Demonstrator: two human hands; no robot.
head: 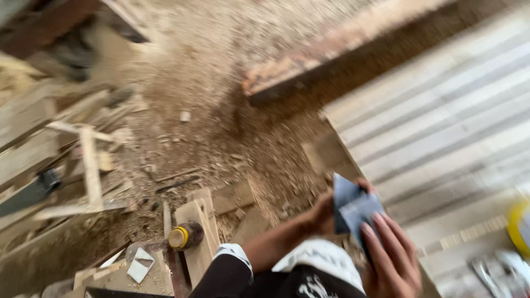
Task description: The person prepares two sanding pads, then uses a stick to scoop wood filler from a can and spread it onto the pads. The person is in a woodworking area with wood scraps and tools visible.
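Right now we hold a folded grey-blue sheet (353, 208), likely sandpaper, between both hands, just off the near left edge of a slatted pale wooden panel (441, 132) that fills the right side of the view. Our right hand (393, 259) has its fingers laid flat over the front of the sheet, pressing on it from below. Our left hand (322, 212) grips the sheet's left edge from behind, fingers closed on it; the forearm comes out of a dark sleeve with a white cuff (234, 255).

Below the hands lies a sawdust-covered floor (221, 110). Near the left arm, a bottle with a yellow cap (185, 236) lies on its side against a short wooden block (199, 232). Just left of it, a small white scrap (139, 265) rests on the dust. Farther left, offcuts and thin slats (83, 160) are heaped loosely. A long reddish beam (331, 49) runs along the far side of the floor, beyond the panel's far corner. Something yellow (518, 229) shows at the right edge, too blurred for us to identify.
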